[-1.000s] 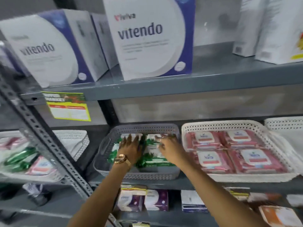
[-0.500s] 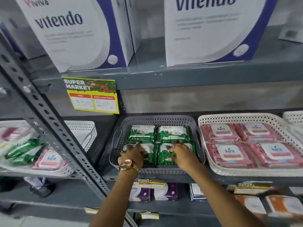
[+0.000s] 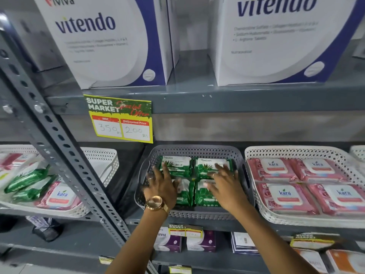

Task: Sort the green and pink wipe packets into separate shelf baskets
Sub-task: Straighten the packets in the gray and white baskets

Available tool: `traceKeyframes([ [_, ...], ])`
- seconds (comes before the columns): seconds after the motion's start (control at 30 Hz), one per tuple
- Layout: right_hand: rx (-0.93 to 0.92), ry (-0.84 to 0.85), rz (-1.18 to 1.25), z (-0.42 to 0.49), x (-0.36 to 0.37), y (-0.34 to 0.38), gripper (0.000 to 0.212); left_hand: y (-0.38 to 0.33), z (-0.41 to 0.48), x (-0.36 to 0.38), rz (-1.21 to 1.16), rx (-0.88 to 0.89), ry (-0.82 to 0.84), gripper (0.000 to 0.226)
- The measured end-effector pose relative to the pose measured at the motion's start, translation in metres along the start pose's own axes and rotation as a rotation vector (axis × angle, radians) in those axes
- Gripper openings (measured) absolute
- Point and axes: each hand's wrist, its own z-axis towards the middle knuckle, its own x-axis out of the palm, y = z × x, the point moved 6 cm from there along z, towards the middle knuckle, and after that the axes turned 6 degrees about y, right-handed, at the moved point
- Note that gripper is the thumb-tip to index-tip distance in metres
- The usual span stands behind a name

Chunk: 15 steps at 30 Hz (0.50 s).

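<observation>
In the grey basket (image 3: 240,155) we had both hands spread flat on the green packets (image 3: 175,165), left hand (image 3: 163,187) and right hand (image 3: 225,189) open-fingered, gripping nothing; they'd slid toward the back row since a moment earlier. Just tidying. Pink packets (image 3: 284,196) filled the white basket (image 3: 296,151); the mixed basket (image 3: 110,157) at left remained unsorted.
</observation>
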Motion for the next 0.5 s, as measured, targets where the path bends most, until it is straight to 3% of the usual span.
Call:
traceKeyframes([
  [0.07,-0.009,-0.067,-0.022,0.015,-0.010,0.005,0.055,-0.010,0.017,-0.005,0.030,0.162,-0.015,0.073],
  [0.13,0.011,-0.029,-0.022,0.032,-0.007,0.010,0.062,-0.019,0.036,-0.003,0.039,0.274,0.059,0.076],
  [0.33,0.104,0.140,-0.093,0.054,0.037,0.005,0.072,-0.023,0.068,0.031,0.049,0.338,0.146,0.080],
  [0.5,0.084,0.137,-0.125,0.057,0.047,-0.003,0.066,-0.016,0.071,0.043,0.019,0.321,0.098,0.069],
])
